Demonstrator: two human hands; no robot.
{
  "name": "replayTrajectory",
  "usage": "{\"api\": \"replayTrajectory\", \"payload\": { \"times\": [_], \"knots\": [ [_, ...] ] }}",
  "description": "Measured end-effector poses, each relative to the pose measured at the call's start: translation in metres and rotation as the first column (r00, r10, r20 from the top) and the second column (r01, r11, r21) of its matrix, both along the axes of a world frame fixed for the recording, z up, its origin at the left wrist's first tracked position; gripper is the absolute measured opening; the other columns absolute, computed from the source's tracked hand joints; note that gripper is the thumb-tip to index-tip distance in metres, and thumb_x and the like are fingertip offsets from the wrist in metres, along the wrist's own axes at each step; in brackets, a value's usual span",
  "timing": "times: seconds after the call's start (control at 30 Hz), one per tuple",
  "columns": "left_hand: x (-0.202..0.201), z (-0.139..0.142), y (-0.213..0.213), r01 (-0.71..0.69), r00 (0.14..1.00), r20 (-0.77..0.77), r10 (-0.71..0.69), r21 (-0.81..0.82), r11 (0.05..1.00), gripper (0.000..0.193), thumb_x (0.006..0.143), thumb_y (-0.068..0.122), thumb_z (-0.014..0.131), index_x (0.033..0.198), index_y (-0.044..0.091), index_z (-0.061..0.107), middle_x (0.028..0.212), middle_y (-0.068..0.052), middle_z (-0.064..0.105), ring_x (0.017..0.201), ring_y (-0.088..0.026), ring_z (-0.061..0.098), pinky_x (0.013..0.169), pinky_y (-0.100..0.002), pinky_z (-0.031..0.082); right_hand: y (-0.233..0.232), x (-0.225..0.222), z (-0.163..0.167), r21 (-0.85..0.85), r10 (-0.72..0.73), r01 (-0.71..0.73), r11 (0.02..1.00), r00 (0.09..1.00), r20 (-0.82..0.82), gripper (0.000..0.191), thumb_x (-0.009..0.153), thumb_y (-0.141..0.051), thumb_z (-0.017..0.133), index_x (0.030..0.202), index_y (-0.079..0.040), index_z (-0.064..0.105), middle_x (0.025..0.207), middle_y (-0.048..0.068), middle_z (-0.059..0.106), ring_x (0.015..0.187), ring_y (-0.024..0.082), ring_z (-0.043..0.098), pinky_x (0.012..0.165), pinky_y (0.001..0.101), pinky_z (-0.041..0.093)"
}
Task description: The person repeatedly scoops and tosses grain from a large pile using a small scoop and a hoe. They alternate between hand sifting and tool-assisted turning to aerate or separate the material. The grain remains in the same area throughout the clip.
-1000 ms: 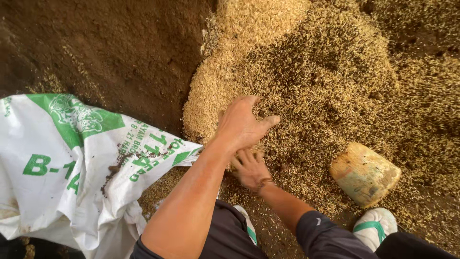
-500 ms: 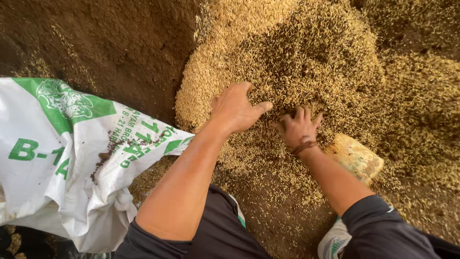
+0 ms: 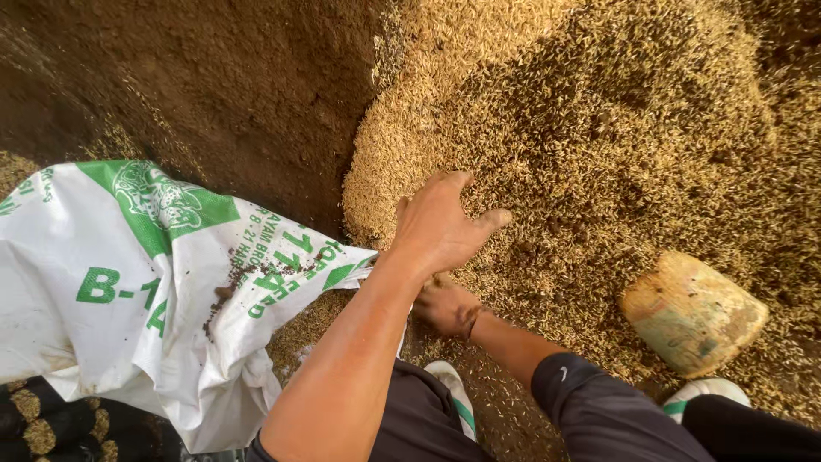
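Note:
A big heap of golden unhusked grain lies on the dirt floor. My left hand rests palm down on the heap's near edge, fingers apart and thumb out to the right. My right hand sits low in the grain just under my left wrist, close to the mouth of a white woven sack with green print. Its fingers are hidden by my left forearm. A band circles the right wrist.
A yellowish, worn plastic scoop-like container lies on the grain at the right. Dark bare earth fills the upper left. My shoes stand below, one more shoe at the right.
My right hand has pulled back from the heap near the container to a spot under my left wrist, beside the sack's mouth. The left hand stays on the grain.

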State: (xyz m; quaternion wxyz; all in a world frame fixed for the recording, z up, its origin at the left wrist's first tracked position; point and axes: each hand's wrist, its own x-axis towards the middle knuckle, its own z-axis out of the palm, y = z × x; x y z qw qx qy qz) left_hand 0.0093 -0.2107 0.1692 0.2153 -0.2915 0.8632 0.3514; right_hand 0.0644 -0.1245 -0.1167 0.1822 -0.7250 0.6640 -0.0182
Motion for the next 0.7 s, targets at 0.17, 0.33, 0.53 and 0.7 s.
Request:
{"api": "replayTrajectory", "payload": {
  "times": [0.17,0.33,0.53,0.7],
  "knots": [
    [-0.003,-0.009,-0.01,0.012,0.999,0.04,-0.012,-0.003,1.0,0.082,0.081,0.05,0.068,0.148,0.014,0.036,0.152,-0.013,0.038,0.141,-0.028,0.038,0.119,-0.063,0.009,-0.016,-0.087,0.012,0.162,-0.139,0.168,0.972,0.974,-0.178,0.054,0.092,-0.01,0.046,0.145,-0.022,0.039,0.143,0.005,0.045,0.111,0.016,0.046,0.098,0.038,0.039],
    [0.012,-0.005,-0.02,-0.029,1.0,0.004,0.029,-0.016,0.999,0.084,0.082,0.051,0.068,0.149,0.014,0.033,0.154,-0.013,0.034,0.144,-0.03,0.032,0.118,-0.062,0.011,0.015,-0.131,0.05,0.5,-0.181,0.303,0.811,0.943,-0.278,0.053,0.101,-0.009,0.04,0.15,-0.026,0.031,0.132,0.006,0.055,0.082,0.013,0.061,0.076,0.0266,0.058],
    [0.023,0.006,-0.025,-0.104,0.994,-0.031,0.106,0.066,0.992,0.087,0.081,0.051,0.068,0.15,0.013,0.032,0.153,-0.013,0.037,0.14,-0.031,0.04,0.116,-0.055,0.028,0.052,-0.186,0.091,0.402,-0.592,0.685,0.607,0.728,-0.346,0.046,0.105,-0.023,0.044,0.149,-0.032,0.04,0.106,0.012,0.074,0.08,0.018,0.064,0.07,0.0309,0.059],
    [0.009,0.007,-0.013,-0.023,0.997,-0.071,0.024,0.014,1.0,0.088,0.081,0.053,0.07,0.149,0.009,0.037,0.151,-0.015,0.043,0.138,-0.031,0.045,0.116,-0.051,0.033,0.104,-0.234,0.114,-0.1,-0.798,0.8,0.592,0.565,-0.208,0.049,0.098,-0.051,0.057,0.14,-0.028,0.056,0.106,0.015,0.07,0.088,0.028,0.067,0.074,0.0395,0.057]
  ]
}}
